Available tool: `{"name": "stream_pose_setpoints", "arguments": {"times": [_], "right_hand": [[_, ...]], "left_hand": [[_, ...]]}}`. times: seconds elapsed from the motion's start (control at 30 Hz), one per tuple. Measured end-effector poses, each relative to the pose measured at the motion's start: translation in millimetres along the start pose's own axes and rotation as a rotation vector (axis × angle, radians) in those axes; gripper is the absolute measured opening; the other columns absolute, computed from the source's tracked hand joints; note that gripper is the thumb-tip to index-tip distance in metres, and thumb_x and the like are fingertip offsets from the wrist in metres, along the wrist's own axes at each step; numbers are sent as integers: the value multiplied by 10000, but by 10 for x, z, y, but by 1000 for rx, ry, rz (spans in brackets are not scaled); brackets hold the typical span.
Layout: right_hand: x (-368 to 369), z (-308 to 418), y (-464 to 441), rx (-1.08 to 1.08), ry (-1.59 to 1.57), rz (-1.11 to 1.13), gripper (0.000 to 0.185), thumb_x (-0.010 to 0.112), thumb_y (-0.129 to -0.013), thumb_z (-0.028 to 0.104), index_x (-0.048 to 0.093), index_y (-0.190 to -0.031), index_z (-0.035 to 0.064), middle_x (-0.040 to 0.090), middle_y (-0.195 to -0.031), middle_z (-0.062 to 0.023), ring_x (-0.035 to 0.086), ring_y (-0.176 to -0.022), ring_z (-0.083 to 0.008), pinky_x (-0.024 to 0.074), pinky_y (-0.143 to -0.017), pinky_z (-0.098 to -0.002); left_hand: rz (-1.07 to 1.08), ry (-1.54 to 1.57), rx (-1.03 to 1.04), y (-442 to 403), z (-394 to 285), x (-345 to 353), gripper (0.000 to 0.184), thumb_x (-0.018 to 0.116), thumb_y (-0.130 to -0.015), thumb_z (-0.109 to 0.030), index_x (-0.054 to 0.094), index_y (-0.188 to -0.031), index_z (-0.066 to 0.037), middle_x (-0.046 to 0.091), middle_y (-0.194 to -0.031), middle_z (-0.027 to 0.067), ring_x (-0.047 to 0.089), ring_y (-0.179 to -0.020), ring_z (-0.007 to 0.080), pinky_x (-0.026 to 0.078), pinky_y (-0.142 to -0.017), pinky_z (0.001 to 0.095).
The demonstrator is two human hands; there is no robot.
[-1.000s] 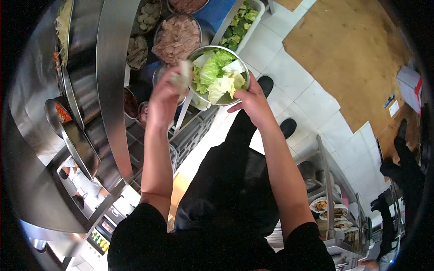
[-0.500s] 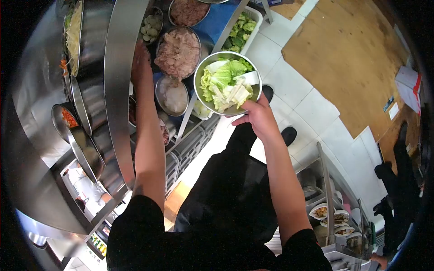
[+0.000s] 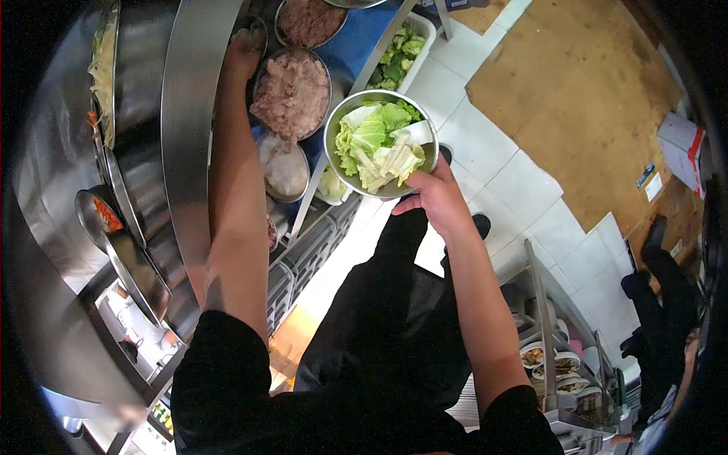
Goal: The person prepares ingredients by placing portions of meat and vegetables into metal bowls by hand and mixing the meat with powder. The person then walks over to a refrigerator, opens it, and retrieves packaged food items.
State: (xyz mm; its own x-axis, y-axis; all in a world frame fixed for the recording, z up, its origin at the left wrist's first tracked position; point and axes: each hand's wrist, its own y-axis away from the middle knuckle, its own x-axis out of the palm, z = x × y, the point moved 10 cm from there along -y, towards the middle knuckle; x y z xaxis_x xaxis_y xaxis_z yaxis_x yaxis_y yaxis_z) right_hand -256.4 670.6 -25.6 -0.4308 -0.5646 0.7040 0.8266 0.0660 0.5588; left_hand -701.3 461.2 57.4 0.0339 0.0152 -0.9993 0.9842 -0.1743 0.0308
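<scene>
My right hand [image 3: 436, 199] grips the near right rim of a round metal bowl [image 3: 331, 144], thumb on the rim. Inside lie green cabbage leaves [image 3: 369, 133] and pale strips [image 3: 396, 161]. My left hand [image 3: 244, 54] reaches into a small bowl [image 3: 260, 32] of pale round pieces at the upper left; its fingers are partly hidden, and what they hold cannot be made out. Beside that hand stands a large bowl of light pink minced meat [image 3: 292, 95]. Below it is a bowl with something whitish [image 3: 283, 167].
A steel shelf edge [image 3: 186, 114] runs along my left arm. Darker mince [image 3: 309, 21] sits at the top. A white tub of broccoli [image 3: 398, 57] stands behind the held bowl. Filled dishes [image 3: 565, 364] sit on a rack at lower right. Another person's dark-clothed legs [image 3: 660, 303] show at far right.
My left hand has moved from beside the held bowl to the small bowl at upper left. Pale strips now lie on the leaves. The held bowl has shifted slightly down.
</scene>
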Motion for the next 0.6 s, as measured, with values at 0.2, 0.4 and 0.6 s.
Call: {"name": "stream_pose_setpoints", "arguments": {"times": [0.2, 0.4, 0.6], "right_hand": [[55, 181, 14, -15, 25, 24, 666, 559, -852, 44, 316, -1471, 79, 575, -1263, -183, 705, -871, -307, 623, -594, -389], [18, 288, -12, -72, 23, -21, 676, 546, -848, 33, 296, -1475, 67, 583, -1249, -198, 709, -858, -312, 624, -604, -386], [31, 277, -13, -61, 21, -20, 671, 559, -846, 37, 314, -1470, 70, 581, -1255, -193, 708, -878, -309, 624, -605, -382]], "left_hand": [[-327, 257, 4, 699, -57, -391, 258, 670, -886, -159, 691, -1139, -113, 704, -1061, 158, 669, -1002, 324, 523, -861, 405], [-467, 1100, -233, 678, 233, -373, 319, 687, -832, -42, 674, -1149, -73, 684, -1113, 139, 669, -997, 319, 522, -849, 415], [-232, 281, 20, 347, 32, -267, 397, 645, -872, -183, 603, -1252, -77, 657, -1165, 153, 636, -1068, 322, 487, -925, 432]]}}
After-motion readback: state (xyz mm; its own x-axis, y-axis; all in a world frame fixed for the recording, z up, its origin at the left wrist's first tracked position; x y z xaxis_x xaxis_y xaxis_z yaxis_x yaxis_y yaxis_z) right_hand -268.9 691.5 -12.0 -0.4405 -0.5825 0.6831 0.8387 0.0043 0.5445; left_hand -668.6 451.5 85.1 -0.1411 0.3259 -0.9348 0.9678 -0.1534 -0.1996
